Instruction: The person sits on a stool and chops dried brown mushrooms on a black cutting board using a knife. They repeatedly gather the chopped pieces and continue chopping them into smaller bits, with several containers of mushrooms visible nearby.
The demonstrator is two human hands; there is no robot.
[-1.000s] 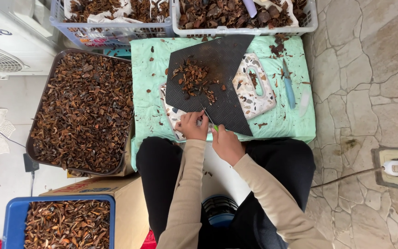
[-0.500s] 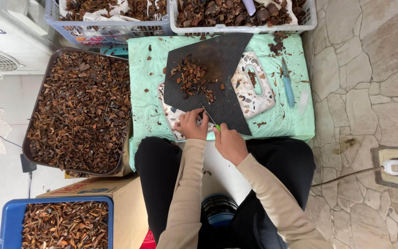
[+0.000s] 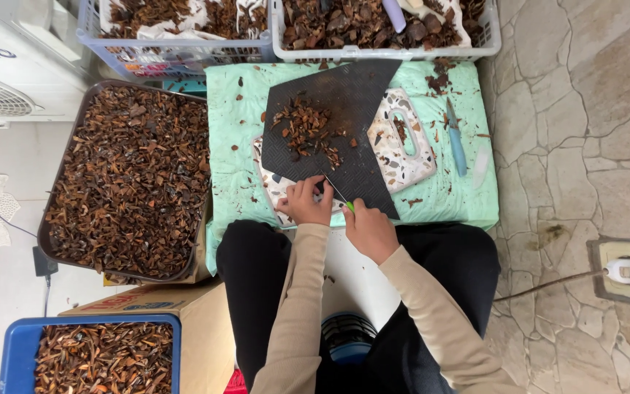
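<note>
On the mint-green cloth-covered work surface (image 3: pixel 242 182), the left hand (image 3: pixel 306 202) pinches a small brown piece against the dark textured cutting mat (image 3: pixel 344 109) to steady it, while the right hand (image 3: pixel 370 231) grips a green-handled knife (image 3: pixel 338 195), blade angled toward that piece.

I have one view only, the head camera, so no overlap with a second view to log. It looks almost straight down from above the seated person. Their knees and forearms enter from the bottom edge. The small table (image 3: pixel 242 182), under a green cloth, sits upper centre, its far edge near the top of frame. Moderate distance: the whole table fits, plus the brown tray (image 3: pixel 67 175) off its left edge and stone floor (image 3: pixel 585 146) to the right.
</note>
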